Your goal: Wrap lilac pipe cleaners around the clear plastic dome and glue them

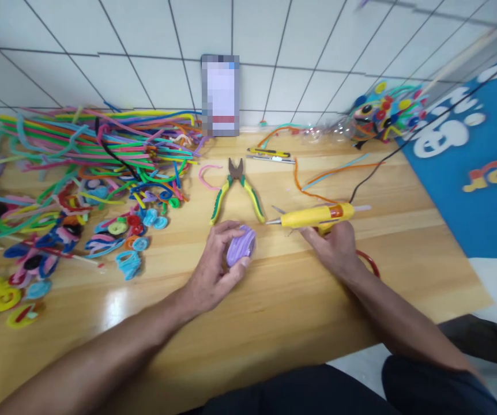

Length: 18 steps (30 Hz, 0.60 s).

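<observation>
Two grips clenched: left hand [214, 264] on fuzzy purple coil [240, 246], right hand [335, 246] on yellow glue gun [313, 216].

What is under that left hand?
A purple coil of fuzzy wire rests on the table under the left hand. Fingers cover its left side and front edge; its underside is hidden.

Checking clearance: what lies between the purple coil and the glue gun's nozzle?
Head view: only bare table between purple coil and glue gun nozzle; pliers handle ends just beyond.
</observation>
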Motion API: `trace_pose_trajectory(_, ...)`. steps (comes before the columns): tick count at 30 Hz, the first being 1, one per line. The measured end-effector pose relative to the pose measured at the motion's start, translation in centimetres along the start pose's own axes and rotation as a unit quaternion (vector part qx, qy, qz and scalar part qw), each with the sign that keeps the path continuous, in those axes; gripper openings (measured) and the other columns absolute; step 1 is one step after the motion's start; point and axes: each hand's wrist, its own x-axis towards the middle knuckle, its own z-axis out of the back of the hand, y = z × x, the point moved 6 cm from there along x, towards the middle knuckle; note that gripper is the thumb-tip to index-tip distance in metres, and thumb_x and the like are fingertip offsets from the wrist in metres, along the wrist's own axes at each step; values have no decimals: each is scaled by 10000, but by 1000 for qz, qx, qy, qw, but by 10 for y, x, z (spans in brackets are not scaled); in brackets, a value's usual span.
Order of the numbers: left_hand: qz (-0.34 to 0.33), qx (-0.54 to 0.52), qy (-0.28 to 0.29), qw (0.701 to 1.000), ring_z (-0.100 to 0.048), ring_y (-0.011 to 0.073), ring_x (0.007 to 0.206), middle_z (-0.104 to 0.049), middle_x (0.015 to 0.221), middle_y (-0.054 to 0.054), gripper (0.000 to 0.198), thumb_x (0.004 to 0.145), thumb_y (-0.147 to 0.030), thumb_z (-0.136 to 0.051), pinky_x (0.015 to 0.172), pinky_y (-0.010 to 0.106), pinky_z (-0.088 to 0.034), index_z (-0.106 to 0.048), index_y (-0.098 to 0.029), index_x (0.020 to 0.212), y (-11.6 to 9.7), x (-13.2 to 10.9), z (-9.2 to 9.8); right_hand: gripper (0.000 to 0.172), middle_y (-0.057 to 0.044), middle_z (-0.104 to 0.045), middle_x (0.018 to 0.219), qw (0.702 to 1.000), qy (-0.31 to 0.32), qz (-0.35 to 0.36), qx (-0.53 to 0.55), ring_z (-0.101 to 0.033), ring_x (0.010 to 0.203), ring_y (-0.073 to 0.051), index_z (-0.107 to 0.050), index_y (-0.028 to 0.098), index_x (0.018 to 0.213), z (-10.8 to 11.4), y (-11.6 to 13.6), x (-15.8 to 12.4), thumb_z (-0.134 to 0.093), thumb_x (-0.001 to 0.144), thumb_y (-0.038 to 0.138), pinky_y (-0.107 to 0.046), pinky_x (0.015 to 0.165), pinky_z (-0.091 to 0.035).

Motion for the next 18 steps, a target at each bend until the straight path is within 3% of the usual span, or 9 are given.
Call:
trace_pose_trajectory(3, -5, 1, -13, 1000, -567, 296, 1436, -567, 1492, 144, 459, 1084, -256, -634, 1174, 532, -550, -491, -293, 1518, 3, -2, -1, 276, -85, -793, 907, 994, -102, -41, 17, -770, 894, -307, -750, 236, 964, 40, -11, 15, -679, 960, 503, -435, 818, -644)
trace_pose_trajectory(6, -7, 4, -20, 1000, -553, 301, 1475, -565, 1509, 144, 442, 1086, -268, -627, 1187, 546, -546, -499, -295, 1508, 7, -3, -3, 331, -118, -797, 991, 976, -199, -82, -41, -752, 965, -325, -743, 217, 1050, 89, -40, 34, -662, 971, 528, -455, 875, -625)
trace_pose_trajectory(9, -4, 6, -20, 1000, -555, 305, 1491, -566, 1523, 146, 417, 1089, -292, -632, 1190, 555, -549, -507, -291, 1487, 10, -4, -5, 395, -187, -802, 1148, 959, -206, -152, -125, -742, 1082, -361, -738, 163, 1176, 119, -84, 53, -642, 975, 488, -490, 976, -586)
trace_pose_trajectory(13, 1, 2, -21, 1000, -584, 290, 1459, -579, 1508, 142, 386, 1092, -329, -638, 1193, 537, -553, -526, -284, 1459, 15, -4, -5, 486, -289, -746, 1368, 929, -170, -270, -187, -711, 1258, -384, -684, 75, 1352, 126, -139, 58, -627, 990, 394, -469, 1069, -540)
trace_pose_trajectory(18, 17, -15, -13, 1000, -599, 273, 1439, -577, 1507, 125, 388, 1090, -374, -647, 1197, 506, -539, -538, -293, 1453, 25, -3, -5, 498, -346, -693, 1456, 922, -169, -295, -188, -680, 1328, -378, -662, 11, 1381, 115, -162, 53, -626, 1005, 335, -437, 1117, -503)
